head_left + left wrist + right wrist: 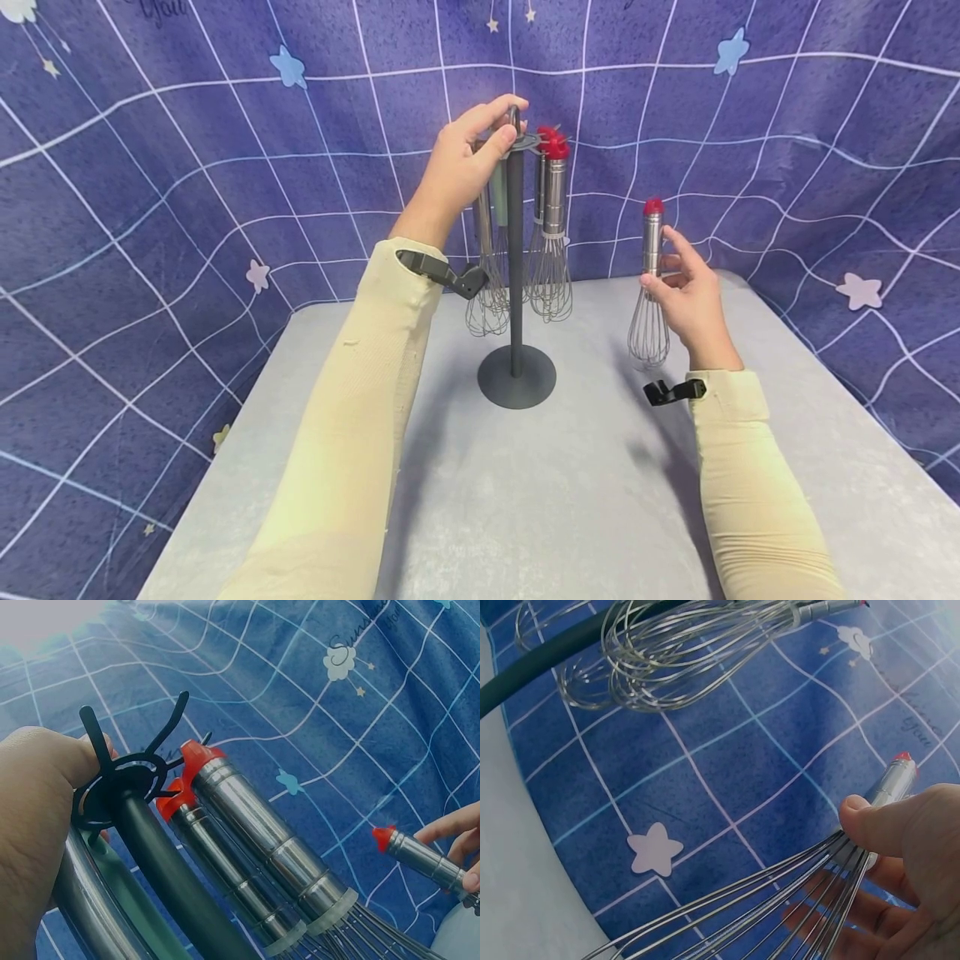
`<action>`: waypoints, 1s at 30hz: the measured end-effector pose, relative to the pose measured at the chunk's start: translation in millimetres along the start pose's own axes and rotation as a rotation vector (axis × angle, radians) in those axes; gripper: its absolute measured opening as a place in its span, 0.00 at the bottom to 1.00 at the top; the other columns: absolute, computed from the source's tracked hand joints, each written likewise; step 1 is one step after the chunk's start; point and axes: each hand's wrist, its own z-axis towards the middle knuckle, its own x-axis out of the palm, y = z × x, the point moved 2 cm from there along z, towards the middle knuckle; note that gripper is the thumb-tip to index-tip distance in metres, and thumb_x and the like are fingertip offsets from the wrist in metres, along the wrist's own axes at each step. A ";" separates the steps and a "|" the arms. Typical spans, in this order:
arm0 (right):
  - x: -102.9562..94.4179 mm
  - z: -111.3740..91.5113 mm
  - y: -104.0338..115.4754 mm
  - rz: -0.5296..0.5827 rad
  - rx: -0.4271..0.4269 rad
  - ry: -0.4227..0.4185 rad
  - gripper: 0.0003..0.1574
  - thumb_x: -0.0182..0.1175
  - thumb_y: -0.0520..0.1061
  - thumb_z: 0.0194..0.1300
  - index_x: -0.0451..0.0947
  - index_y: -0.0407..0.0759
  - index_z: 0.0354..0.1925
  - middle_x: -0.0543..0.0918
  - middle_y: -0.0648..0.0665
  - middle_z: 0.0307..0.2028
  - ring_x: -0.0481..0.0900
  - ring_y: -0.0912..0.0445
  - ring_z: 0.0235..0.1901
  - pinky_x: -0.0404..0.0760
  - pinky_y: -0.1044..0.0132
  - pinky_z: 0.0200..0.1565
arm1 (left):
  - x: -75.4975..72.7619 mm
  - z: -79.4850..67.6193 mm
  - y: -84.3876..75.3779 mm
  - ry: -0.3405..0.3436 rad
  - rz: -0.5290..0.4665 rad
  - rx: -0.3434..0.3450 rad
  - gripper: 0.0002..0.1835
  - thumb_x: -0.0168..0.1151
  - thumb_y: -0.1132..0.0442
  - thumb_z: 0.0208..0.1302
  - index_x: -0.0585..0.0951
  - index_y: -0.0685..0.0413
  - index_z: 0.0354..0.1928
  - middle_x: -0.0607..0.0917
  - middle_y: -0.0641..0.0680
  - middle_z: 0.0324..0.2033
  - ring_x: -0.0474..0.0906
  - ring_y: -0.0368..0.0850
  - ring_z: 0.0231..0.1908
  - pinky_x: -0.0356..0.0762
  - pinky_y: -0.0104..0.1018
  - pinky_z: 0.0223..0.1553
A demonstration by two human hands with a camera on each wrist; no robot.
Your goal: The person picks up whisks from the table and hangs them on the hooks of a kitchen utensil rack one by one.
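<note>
A dark grey utensil stand (515, 275) rises from a round base, with several whisks hanging from its hooked top. My left hand (468, 158) holds the stand at its top, thumb and fingers about the loop. Two red-capped whisks (555, 196) hang on the right side of the stand; in the left wrist view their steel handles (259, 832) show close up. Others, one with a green handle (139, 900), hang on the left, partly behind my hand. To the right, my right hand (690, 296) pinches a small red-capped whisk (651, 246) by its handle, wires pointing down.
The stand's base sits on a grey-white table (517, 492). Behind and at both sides hangs a blue curtain (360, 167) with white grid lines and stars. Each wrist wears a black camera mount (675, 392).
</note>
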 end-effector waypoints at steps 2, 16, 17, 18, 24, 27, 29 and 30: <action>0.3 0.5 -1.2 -0.003 -0.013 -0.007 0.46 0.64 0.27 0.63 0.63 0.45 0.75 0.79 0.29 0.50 0.77 0.61 0.30 0.79 0.77 0.36 | 0.6 3.3 6.4 0.000 0.000 0.005 0.17 0.54 0.67 0.76 0.79 0.61 0.62 0.82 0.61 0.52 0.76 0.45 0.55 0.74 0.31 0.54; 2.9 9.3 -23.9 0.029 -0.068 -0.038 0.49 0.67 0.28 0.62 0.63 0.51 0.76 0.80 0.41 0.48 0.79 0.63 0.30 0.78 0.75 0.38 | 0.8 17.3 33.3 0.009 0.039 0.054 0.18 0.57 0.63 0.75 0.79 0.53 0.64 0.83 0.56 0.51 0.76 0.42 0.51 0.74 0.30 0.50; 3.4 8.9 -23.1 0.035 -0.073 -0.038 0.49 0.67 0.28 0.61 0.63 0.51 0.76 0.80 0.43 0.48 0.79 0.63 0.30 0.79 0.75 0.38 | 0.8 17.4 33.7 0.008 0.037 0.052 0.18 0.57 0.63 0.75 0.79 0.54 0.64 0.83 0.56 0.51 0.77 0.42 0.51 0.74 0.30 0.50; 3.9 8.1 -21.5 0.036 -0.077 -0.039 0.50 0.67 0.28 0.61 0.63 0.52 0.76 0.80 0.43 0.48 0.79 0.62 0.30 0.79 0.74 0.38 | 0.9 17.5 34.0 0.008 0.034 0.049 0.18 0.57 0.63 0.75 0.79 0.54 0.64 0.83 0.56 0.51 0.77 0.42 0.52 0.74 0.30 0.51; 5.7 4.7 -13.5 0.056 -0.106 -0.037 0.50 0.67 0.27 0.61 0.63 0.52 0.76 0.79 0.46 0.47 0.80 0.61 0.31 0.80 0.74 0.38 | 1.1 17.4 34.5 0.005 0.040 0.042 0.19 0.56 0.63 0.75 0.79 0.54 0.65 0.83 0.56 0.52 0.77 0.42 0.54 0.74 0.30 0.50; 5.7 3.7 -10.0 0.060 -0.119 -0.034 0.50 0.67 0.27 0.61 0.64 0.52 0.75 0.79 0.47 0.47 0.80 0.61 0.31 0.80 0.74 0.39 | 1.2 16.7 33.4 0.001 0.052 0.037 0.19 0.56 0.63 0.75 0.79 0.55 0.65 0.83 0.57 0.52 0.77 0.42 0.54 0.73 0.29 0.50; 5.5 3.2 -7.4 0.062 -0.127 -0.034 0.50 0.67 0.28 0.61 0.64 0.52 0.75 0.79 0.47 0.47 0.81 0.61 0.31 0.81 0.73 0.39 | 1.3 16.7 33.2 -0.003 0.058 0.032 0.19 0.55 0.64 0.75 0.79 0.56 0.64 0.83 0.57 0.52 0.77 0.43 0.53 0.73 0.29 0.49; 5.4 2.9 -6.2 0.062 -0.130 -0.035 0.50 0.68 0.28 0.61 0.64 0.52 0.75 0.79 0.47 0.47 0.81 0.61 0.31 0.81 0.73 0.39 | 1.4 16.8 33.3 -0.004 0.060 0.030 0.18 0.55 0.64 0.75 0.79 0.56 0.64 0.83 0.58 0.52 0.77 0.43 0.53 0.73 0.29 0.49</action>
